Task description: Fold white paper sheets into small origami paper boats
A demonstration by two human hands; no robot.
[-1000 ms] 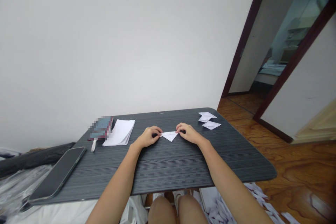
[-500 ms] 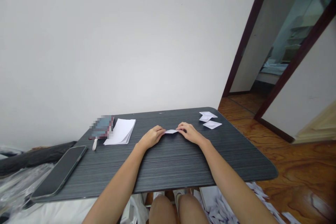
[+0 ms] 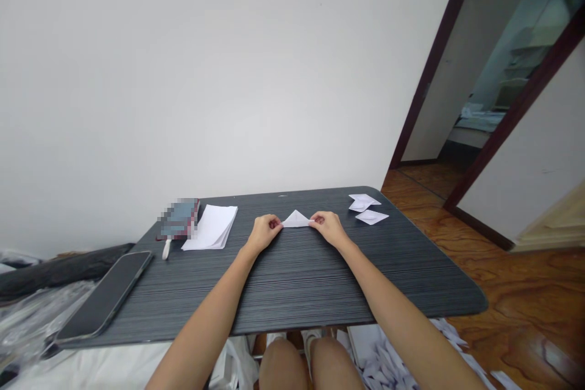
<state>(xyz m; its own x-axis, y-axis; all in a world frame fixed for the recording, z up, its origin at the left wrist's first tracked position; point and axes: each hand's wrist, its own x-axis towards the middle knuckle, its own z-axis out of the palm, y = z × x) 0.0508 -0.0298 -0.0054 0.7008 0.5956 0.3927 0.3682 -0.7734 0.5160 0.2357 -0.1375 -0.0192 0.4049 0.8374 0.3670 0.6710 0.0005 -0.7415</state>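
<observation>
A small folded piece of white paper (image 3: 296, 219) is held between my two hands above the middle of the dark table. It now shows a triangle with its point away from me and a straight edge towards me. My left hand (image 3: 265, 231) pinches its left corner. On the right corner, the fingers of my right hand (image 3: 328, 226) are closed in a pinch. Several folded white paper diamonds (image 3: 372, 217) lie to the right of my right hand, some overlapping.
On the table's left are a stack of white paper (image 3: 211, 228), a blurred-out flat item (image 3: 179, 219) with a white strap, and a phone (image 3: 106, 296) near the edge. Many folded paper pieces (image 3: 388, 365) lie below the table (image 3: 311, 292). A wall stands behind.
The paper between my hands has gone from a flat, narrow shape to a triangle with its peak showing. Both hands have turned slightly, still pinching its ends.
</observation>
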